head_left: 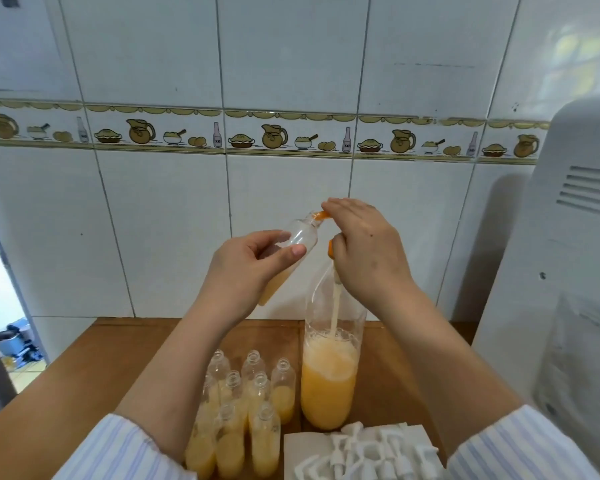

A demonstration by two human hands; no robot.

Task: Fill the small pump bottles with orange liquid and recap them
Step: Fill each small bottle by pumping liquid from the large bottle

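Both hands are raised above the surface (125, 355): a small pump bottle (288, 251), part-filled, is held tilted by the left hand (246, 268), fingers curled round its body; the right hand (364, 247) is closed on an orange pump (326, 225) feeding its neck. Light, thin and probably slippery when wet, the bottle is best gripped mid-body.

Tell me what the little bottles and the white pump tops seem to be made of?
The small bottles look like clear, glossy plastic: the orange liquid shows through thin walls. The pump tops look like opaque white plastic with a matte finish. Glass cannot be ruled out for the bottles.
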